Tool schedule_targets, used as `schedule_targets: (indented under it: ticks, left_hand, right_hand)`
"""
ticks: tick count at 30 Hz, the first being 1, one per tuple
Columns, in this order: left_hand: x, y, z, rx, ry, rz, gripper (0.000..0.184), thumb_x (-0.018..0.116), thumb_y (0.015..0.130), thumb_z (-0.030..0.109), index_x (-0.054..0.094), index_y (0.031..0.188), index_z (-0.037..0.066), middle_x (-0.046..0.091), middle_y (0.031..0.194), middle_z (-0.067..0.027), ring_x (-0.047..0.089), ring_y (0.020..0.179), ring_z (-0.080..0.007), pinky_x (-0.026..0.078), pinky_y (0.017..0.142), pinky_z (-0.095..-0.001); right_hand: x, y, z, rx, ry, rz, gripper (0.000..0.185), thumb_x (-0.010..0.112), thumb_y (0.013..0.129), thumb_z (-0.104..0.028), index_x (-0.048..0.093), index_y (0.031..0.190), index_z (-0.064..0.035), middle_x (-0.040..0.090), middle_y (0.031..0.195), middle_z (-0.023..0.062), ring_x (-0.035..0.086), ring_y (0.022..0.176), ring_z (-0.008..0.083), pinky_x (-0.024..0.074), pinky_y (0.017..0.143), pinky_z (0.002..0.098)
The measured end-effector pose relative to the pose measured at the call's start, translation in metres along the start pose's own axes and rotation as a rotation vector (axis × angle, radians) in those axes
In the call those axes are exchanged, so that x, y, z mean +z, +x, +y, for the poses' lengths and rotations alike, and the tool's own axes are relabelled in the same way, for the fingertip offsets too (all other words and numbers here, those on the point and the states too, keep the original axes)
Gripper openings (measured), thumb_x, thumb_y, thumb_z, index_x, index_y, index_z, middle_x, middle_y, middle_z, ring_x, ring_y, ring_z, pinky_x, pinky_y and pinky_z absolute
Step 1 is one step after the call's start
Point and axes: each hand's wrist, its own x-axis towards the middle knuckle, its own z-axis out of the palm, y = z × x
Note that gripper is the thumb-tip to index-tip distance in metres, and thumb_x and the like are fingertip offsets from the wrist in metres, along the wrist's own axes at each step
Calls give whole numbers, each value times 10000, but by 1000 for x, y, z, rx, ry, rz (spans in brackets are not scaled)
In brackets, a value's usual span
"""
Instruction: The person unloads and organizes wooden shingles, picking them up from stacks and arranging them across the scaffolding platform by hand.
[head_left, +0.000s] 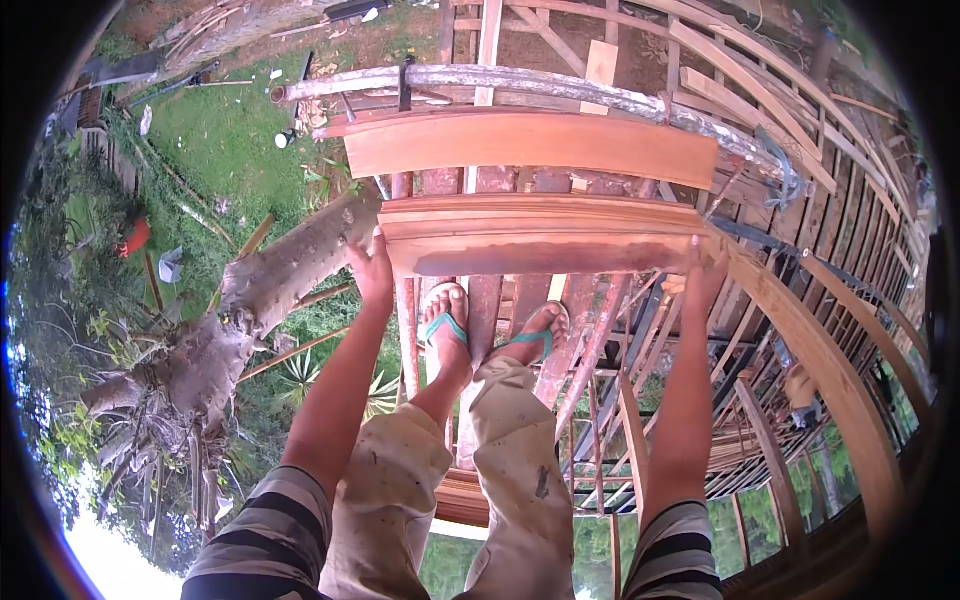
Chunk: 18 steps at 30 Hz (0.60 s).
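At opposite ends of stacked wooden boards (545, 225), left hand (372, 272) and right hand (705, 275) are clamping fingers on the edges, just beyond flip-flopped feet (452, 350). Past the boards, one plank (530, 148) is lying before a mottled pole (500, 78). Both arms (338, 400) are reaching forward.

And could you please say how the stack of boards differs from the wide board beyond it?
The stack shows several layered edges; the wide board shows one broad face. The stack has a dark patch; the wide board looks more even. The left hand and right hand hold the stack, not the wide board. Both are reddish wood.
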Motion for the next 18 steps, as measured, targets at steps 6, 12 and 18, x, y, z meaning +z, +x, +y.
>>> schedule_targets:
  ticks: [6, 12, 18]
  left_hand:
    - [-8, 13, -21, -27, -54, -509, 898, 847, 821, 207, 324, 1533, 52, 570, 1379, -176, 618, 1156, -273, 556, 858, -403]
    - [-16, 56, 4, -168, 63, -673, 993, 892, 753, 144, 316, 1561, 119, 616, 1346, -125, 630, 1147, -251, 573, 778, -379]
    - [-11, 98, -4, 97, 286, -712, 879, 935, 667, 141, 445, 1386, 18, 643, 1292, -152, 613, 1183, -286, 512, 996, -383]
  right_hand:
    - [-30, 44, -6, 496, 368, -736, 586, 704, 954, -216, 455, 1444, -13, 538, 1405, 140, 551, 1287, 222, 488, 1025, 359]
    - [-31, 40, -23, 425, 459, -855, 589, 641, 979, -128, 382, 1507, -90, 562, 1405, 76, 549, 1289, 219, 442, 1081, 407]
    - [-22, 49, -8, 377, 416, -866, 734, 706, 912, -68, 318, 1535, -83, 537, 1427, 83, 506, 1321, 219, 397, 1117, 380]
